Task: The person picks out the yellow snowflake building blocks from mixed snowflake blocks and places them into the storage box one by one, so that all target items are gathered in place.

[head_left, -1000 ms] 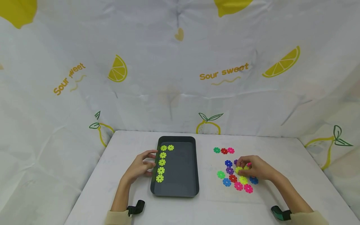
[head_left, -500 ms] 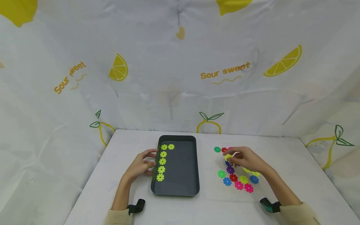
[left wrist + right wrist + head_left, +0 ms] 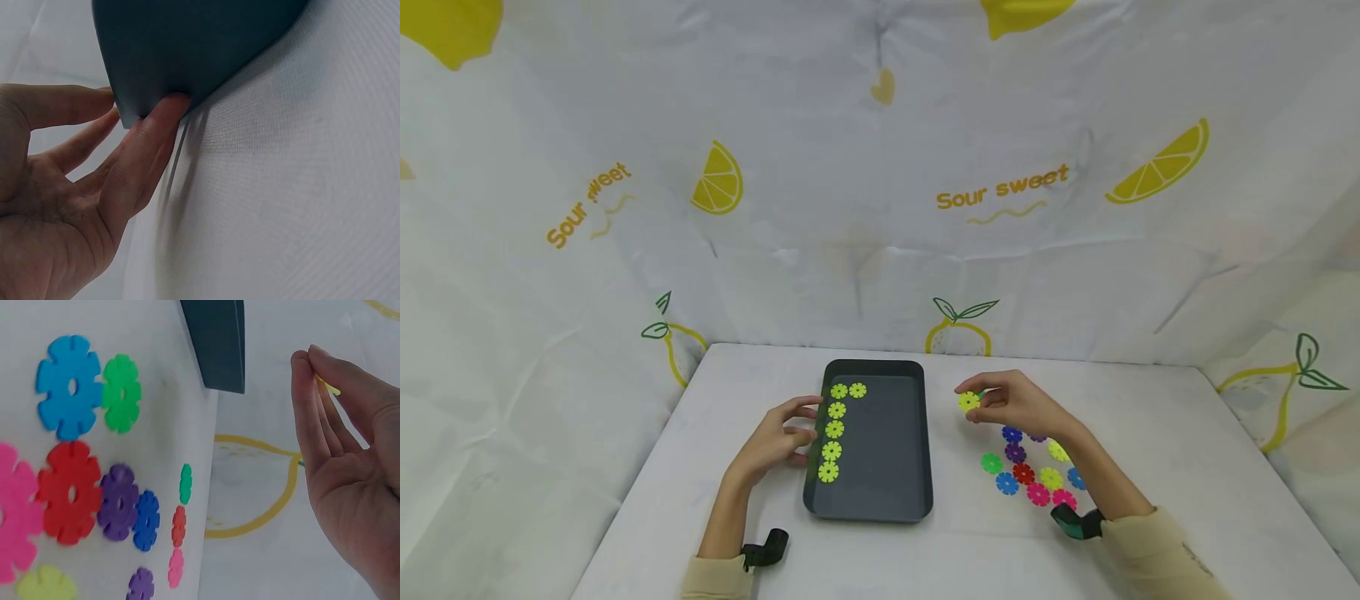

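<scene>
My right hand pinches a yellow snowflake disc between thumb and fingers, raised above the table right of the dark grey baking tray. In the right wrist view only a sliver of that yellow disc shows between the fingers. My left hand rests its fingertips against the tray's left outer wall, as the left wrist view also shows at the tray's side. Inside the tray, several yellow discs lie in a column along the left side, with one more beside the top one.
Loose snowflake discs lie right of the tray: blue, red, pink, purple, green and yellow. Green, red and pink discs form a row farther back. A lemon-print cloth hangs behind the table.
My right hand has picked a yellow disc from the loose pieces, lifted it and carried it left toward the tray. My left hand stays at the tray's left side.
</scene>
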